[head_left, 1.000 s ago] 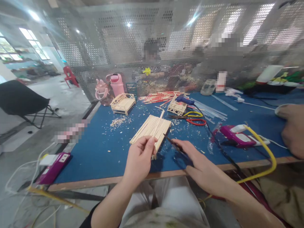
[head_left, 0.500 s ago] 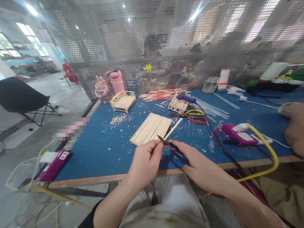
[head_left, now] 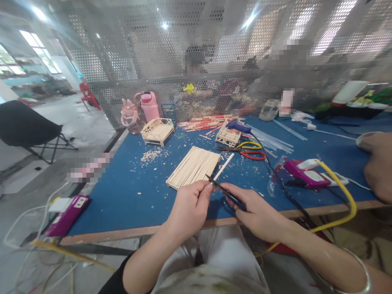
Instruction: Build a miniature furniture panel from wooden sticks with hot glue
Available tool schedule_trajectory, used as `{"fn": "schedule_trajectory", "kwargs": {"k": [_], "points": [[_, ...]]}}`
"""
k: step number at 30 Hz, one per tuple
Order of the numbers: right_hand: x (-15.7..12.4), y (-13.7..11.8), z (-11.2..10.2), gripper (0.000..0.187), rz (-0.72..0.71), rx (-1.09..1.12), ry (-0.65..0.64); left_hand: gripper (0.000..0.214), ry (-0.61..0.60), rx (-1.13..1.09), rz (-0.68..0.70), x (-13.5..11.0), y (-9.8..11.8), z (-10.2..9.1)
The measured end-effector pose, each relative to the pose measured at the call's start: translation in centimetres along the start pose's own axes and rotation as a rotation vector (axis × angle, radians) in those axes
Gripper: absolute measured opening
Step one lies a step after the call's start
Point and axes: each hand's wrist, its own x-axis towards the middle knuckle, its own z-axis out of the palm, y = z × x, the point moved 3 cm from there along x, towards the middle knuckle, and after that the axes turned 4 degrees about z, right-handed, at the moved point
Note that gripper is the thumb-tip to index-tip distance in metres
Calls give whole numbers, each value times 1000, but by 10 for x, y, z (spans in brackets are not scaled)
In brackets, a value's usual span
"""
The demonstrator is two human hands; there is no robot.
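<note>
My left hand (head_left: 194, 204) is closed, pinching the near end of a thin pale wooden stick (head_left: 224, 166) between thumb and fingers. The stick slants away to the upper right. Dark-handled cutters (head_left: 231, 195) are gripped in my right hand (head_left: 257, 212), their narrow pointed tip crossing the stick close to my left fingertips. Whether the jaws touch the stick I cannot tell. Just beyond my left hand lies a flat panel of wooden sticks (head_left: 194, 165) set side by side. Scissors (head_left: 254, 155) with one red and one yellow handle rest farther back.
Small wooden frames (head_left: 157, 131) stand at the back, with red-and-white sticks (head_left: 205, 123) nearby. A blue glue gun (head_left: 239, 127) lies on the right frame, its cord running forward. Purple power strips (head_left: 301, 173) sit right and left. Another person's arm (head_left: 379, 167) is at far right.
The cutters have turned and now look slimmer, lying more edge-on, and my right fingers have shifted on the handle. My left hand keeps its pinch. The whole view has moved slightly.
</note>
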Motion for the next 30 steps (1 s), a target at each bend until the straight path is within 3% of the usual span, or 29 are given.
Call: {"fn": "schedule_trajectory", "kwargs": {"k": [4,7,9,11,13,15,17,19,20,21,23,27,30], "points": [[-4,6,5,24,164,405,-161,33,-54,-23,-15,-2,1,-1],[-8,12,9,41,336,686,-173,36,-73,75,-66,-7,3,-6],[-11,15,10,47,404,733,-130,37,-79,161,-64,-11,4,-11],[-17,16,11,48,421,763,-171,39,-108,191,-28,-15,4,-17],[-25,18,8,53,374,882,-290,40,-162,161,24,-21,1,-26],[-30,24,-7,57,268,932,-273,40,-200,128,60,-31,-6,-37],[-29,38,-34,52,196,686,-1,38,-181,137,48,-43,-15,-48],[-21,55,-58,45,236,166,271,35,-150,169,-1,-54,-24,-55],[-14,62,-65,42,286,-110,343,34,-145,186,-23,-58,-28,-56],[-6,70,-69,40,348,-342,371,33,-150,199,-33,-61,-32,-55],[13,82,-69,37,418,-529,394,30,-173,217,-23,-65,-37,-50],[47,91,-60,52,459,-679,461,26,-171,249,63,-67,-45,-43],[54,81,-54,61,442,-748,486,18,-91,290,74,-68,-51,-45]]}}
